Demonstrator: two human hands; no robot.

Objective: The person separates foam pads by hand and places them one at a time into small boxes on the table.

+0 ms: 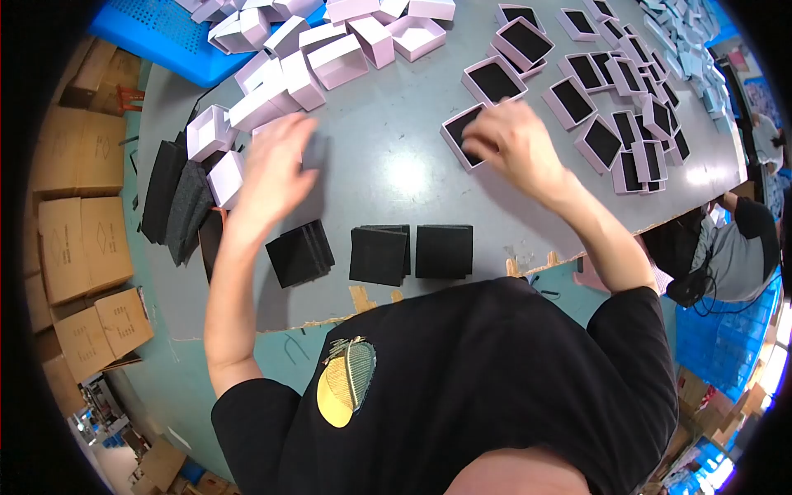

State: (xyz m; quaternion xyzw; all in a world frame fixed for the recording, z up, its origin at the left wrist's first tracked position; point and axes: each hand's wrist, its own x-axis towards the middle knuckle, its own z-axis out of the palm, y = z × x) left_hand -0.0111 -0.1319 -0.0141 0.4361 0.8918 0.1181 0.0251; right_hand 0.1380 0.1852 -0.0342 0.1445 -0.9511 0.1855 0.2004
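Observation:
My left hand [280, 169] is over the left of the grey table, beside empty pale pink boxes [208, 134], its fingers apart with nothing in them. Toward the right, my right hand [511, 144] is at a pink box with a black insert [462, 147]; its fingers are bent over the box's right side, and their tips are partly hidden. Three stacks of black foam pads lie near the front edge: a left stack [301, 253], a middle stack [379, 256] and a right stack [444, 252].
More black foam [188, 210] is piled at the table's left edge. A blue crate [165, 37] stands at the back left. Many boxes with black inserts [598, 142] cover the right side. Cartons [82, 247] are stacked left; a person [734, 247] sits at the right.

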